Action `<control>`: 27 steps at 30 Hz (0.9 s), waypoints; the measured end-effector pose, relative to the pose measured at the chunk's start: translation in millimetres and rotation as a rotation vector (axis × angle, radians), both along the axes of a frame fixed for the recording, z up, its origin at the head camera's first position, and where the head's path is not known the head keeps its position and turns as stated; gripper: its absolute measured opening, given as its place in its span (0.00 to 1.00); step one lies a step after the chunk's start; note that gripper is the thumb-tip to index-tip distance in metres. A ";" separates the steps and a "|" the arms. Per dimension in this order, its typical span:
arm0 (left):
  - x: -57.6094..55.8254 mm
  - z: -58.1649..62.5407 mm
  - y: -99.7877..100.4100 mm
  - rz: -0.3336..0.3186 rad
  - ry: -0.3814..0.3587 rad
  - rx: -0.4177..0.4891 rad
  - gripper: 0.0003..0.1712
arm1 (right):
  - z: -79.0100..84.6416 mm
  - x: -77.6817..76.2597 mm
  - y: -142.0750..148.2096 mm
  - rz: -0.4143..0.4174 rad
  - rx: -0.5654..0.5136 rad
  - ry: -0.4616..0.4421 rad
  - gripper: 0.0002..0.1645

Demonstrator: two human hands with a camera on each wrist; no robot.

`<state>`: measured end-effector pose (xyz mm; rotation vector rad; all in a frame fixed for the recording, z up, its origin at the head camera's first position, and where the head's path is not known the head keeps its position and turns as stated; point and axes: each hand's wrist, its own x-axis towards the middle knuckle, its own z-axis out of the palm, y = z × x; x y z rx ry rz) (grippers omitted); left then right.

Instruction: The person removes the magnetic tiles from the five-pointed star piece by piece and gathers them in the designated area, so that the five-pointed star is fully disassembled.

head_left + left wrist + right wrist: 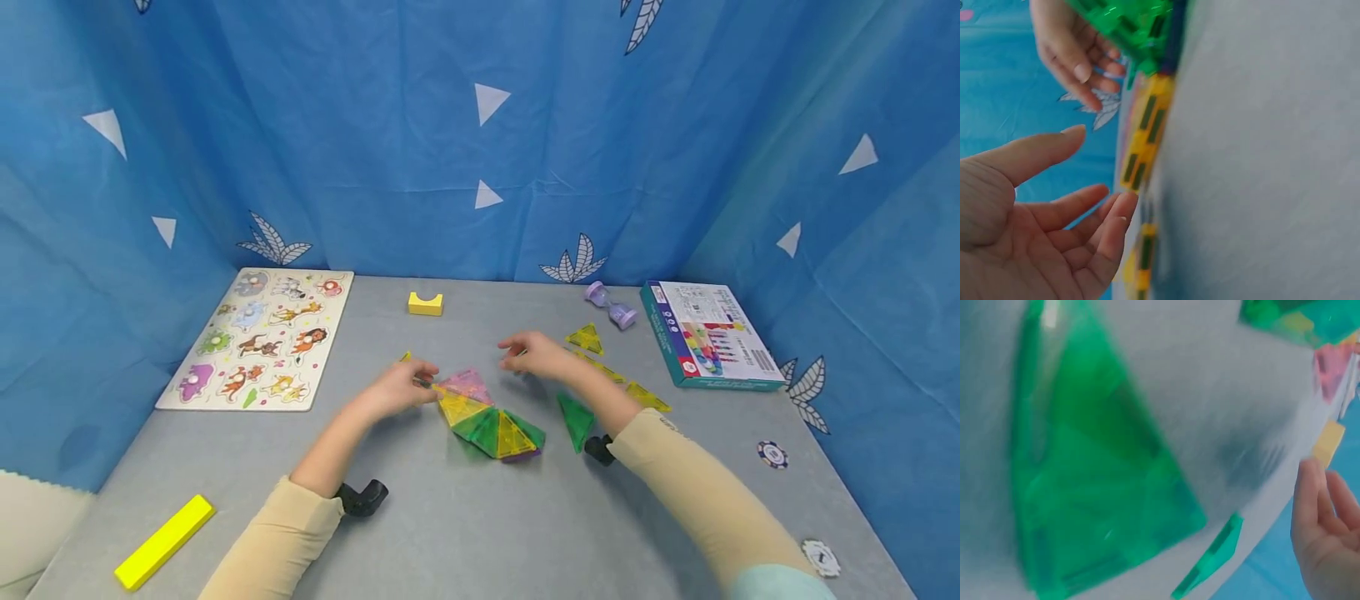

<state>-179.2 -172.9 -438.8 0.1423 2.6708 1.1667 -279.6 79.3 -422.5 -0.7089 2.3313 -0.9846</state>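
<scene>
Across the middle of the bench (465, 525), coloured tiles stand joined in one cluster (487, 429).

The left hand (397, 387) is half open, fingers loosely bent beside a yellow tile (459, 407), apparently gripping nothing (whether a fingertip touches it, I cannot tell); the right hand (534, 354), relaxed and empty, hovers off the cluster's far right side. Some tiles lean against one another, probably held together by magnets, judging by the dark strips (1156, 125) along their edges. A loose green triangle (576, 421) and several yellow triangles (586, 338) lie to the right, perhaps set there as spares within easy reach.
</scene>
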 end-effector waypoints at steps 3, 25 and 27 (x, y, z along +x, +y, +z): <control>-0.1 -8.3 6.3 0.018 0.008 -0.064 0.27 | -3.7 4.2 -10.0 0.025 -0.008 -0.130 0.27; 1.7 -22.4 16.0 0.131 0.033 0.174 0.17 | -25.4 9.2 -33.9 -0.089 -0.074 -0.306 0.12; 0.4 -22.5 18.1 0.129 0.039 0.175 0.17 | -25.0 7.4 -30.6 -0.097 -0.099 -0.330 0.10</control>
